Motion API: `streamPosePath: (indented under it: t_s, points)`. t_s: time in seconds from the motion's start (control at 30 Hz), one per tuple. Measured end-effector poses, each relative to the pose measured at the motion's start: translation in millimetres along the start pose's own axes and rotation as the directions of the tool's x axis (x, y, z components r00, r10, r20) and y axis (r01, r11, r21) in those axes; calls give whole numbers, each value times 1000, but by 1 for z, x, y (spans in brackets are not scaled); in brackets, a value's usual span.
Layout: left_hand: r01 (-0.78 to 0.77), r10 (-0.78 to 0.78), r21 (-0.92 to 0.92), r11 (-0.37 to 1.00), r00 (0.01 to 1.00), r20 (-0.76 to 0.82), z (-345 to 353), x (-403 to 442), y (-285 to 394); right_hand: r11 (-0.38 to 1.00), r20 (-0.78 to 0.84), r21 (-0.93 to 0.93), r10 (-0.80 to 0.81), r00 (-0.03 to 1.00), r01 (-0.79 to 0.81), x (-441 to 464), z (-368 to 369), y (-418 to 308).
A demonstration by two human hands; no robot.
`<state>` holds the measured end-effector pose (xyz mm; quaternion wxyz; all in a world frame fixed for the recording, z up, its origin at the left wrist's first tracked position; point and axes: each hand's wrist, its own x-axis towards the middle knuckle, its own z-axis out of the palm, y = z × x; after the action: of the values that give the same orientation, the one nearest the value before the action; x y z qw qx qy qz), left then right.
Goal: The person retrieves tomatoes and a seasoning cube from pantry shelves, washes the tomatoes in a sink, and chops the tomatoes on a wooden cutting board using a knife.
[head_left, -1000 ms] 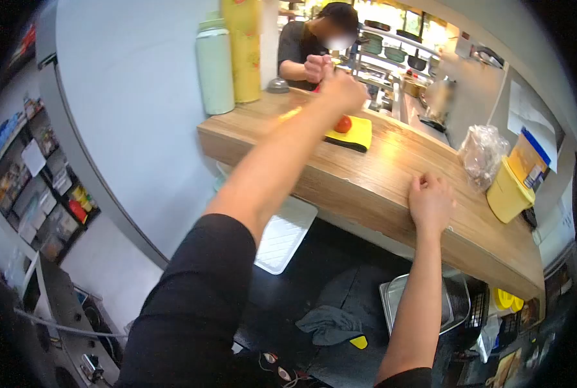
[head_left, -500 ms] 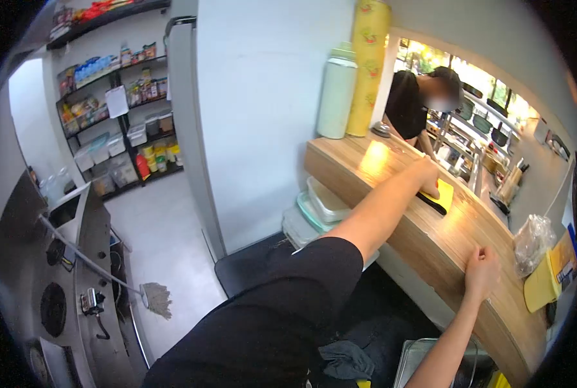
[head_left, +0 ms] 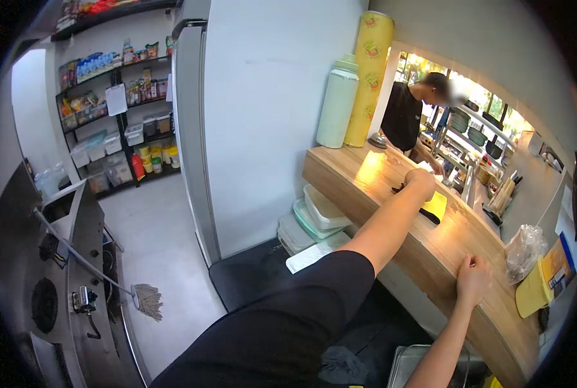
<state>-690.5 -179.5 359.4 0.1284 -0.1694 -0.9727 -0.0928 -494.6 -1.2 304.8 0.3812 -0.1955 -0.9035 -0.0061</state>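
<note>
My left hand (head_left: 421, 185) is closed over a yellow and black cloth (head_left: 435, 207) on the wooden counter (head_left: 392, 191). Yellow cloth shows on one side of the hand, and something dark peeks out on the other; the fingertips are mostly hidden. Nearer the counter's right end, my right hand (head_left: 474, 281) rests on the wood with its fingers curled in, and nothing shows in it. A wet-looking, shiny patch lies on the wood beyond the left hand.
A pale green bottle (head_left: 337, 103), a yellow patterned roll (head_left: 369, 77) and a bell (head_left: 377, 140) stand at the counter's far end. A plastic bag (head_left: 526, 252) and yellow container (head_left: 535, 291) sit at the right. Behind the opening, a person (head_left: 401, 116) leans forward.
My left hand has shifted a little back along the counter, and a dark bit now shows on its far side. My right hand stays on the counter. The co-worker's head has turned.
</note>
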Motion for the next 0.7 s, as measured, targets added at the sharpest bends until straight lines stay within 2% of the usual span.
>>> streamPosePath:
  t_s: [0.07,0.13,0.23,0.37,0.4,0.5,0.57,0.7]
  points:
    - [56,-56,-42,998,998,-9,11,11,1,1000,-12,24,11,1000,-10,-2,0,-1]
    - [94,-96,-41,995,994,-53,15,10,1,999,52,33,30,998,-32,0,-8,-4]
    - [23,-55,-129,991,968,-245,18,0,-1,999,66,47,14,998,-17,0,-5,-2]
    - [-286,77,-277,917,810,-582,12,-22,-6,997,31,77,0,1000,-3,0,-6,-1]
    - [-422,109,-264,867,679,-726,13,-29,-7,997,22,75,-3,1000,2,-1,-6,-1]
    - [-574,129,-340,745,623,-772,-15,-95,-5,997,-11,69,-26,1000,27,0,-2,3]
    - [-643,142,-308,701,549,-824,-18,-142,-15,997,-30,58,-51,998,52,2,3,9]
    - [-585,94,-332,740,579,-810,-23,-260,-76,999,-38,13,-40,999,40,1,7,10]
